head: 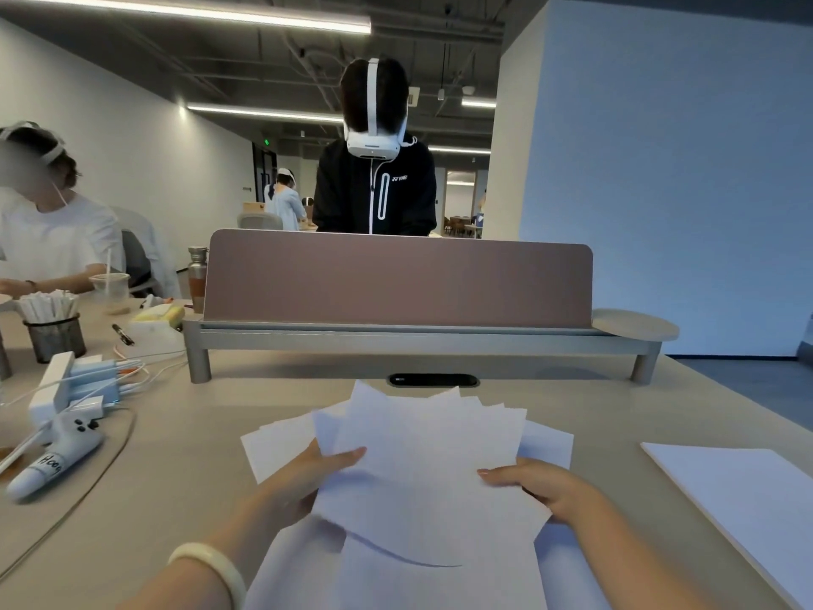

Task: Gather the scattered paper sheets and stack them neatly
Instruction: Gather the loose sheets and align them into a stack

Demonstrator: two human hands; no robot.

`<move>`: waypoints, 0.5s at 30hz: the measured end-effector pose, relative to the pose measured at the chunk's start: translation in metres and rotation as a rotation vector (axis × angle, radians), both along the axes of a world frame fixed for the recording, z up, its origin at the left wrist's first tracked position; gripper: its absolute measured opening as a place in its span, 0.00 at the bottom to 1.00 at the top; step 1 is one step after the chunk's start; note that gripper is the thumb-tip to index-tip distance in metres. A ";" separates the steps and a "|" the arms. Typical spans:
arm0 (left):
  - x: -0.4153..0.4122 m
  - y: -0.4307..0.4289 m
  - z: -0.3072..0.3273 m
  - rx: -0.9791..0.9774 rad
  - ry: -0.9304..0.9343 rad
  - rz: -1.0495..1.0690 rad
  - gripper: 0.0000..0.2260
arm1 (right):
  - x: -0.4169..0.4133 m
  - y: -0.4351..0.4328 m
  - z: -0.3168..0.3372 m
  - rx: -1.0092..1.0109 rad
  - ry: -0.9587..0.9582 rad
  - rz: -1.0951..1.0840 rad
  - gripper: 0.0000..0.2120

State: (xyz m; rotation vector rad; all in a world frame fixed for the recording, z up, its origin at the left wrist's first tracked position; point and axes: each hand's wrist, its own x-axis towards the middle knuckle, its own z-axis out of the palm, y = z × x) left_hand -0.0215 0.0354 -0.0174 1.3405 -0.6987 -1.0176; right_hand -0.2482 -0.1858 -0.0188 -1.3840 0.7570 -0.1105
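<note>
We hold a fanned bunch of sheets [422,455] in front of the divider [396,279], its near edge lifted off the desk [176,455]. Our left hand [316,473] pinches the bunch's left side, thumb on top and fingers hidden beneath. Our right hand [541,486] pinches the right side the same way. Loose sheets [396,583] lie flat under the bunch. A neat stack [748,499] lies front-right of the divider.

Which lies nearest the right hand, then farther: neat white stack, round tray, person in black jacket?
1. Neat white stack, on the desk beside the right hand.
2. Round tray, farther back, right.
3. Person in black jacket, behind the divider.
</note>
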 end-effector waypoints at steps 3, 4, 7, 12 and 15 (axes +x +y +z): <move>0.014 0.004 -0.007 -0.014 0.065 0.008 0.24 | -0.007 -0.008 -0.002 0.029 -0.008 -0.043 0.14; 0.014 0.005 -0.009 -0.002 0.050 0.002 0.25 | -0.005 -0.006 -0.001 0.029 0.010 -0.046 0.14; 0.006 -0.002 -0.014 0.063 -0.038 -0.038 0.28 | 0.003 0.002 0.002 -0.149 0.115 0.028 0.16; -0.005 -0.008 -0.007 0.042 -0.201 -0.070 0.28 | 0.015 0.006 0.003 -0.244 0.188 0.058 0.17; 0.000 -0.006 -0.006 0.083 -0.172 0.204 0.24 | 0.008 0.002 0.003 -0.304 0.138 -0.002 0.17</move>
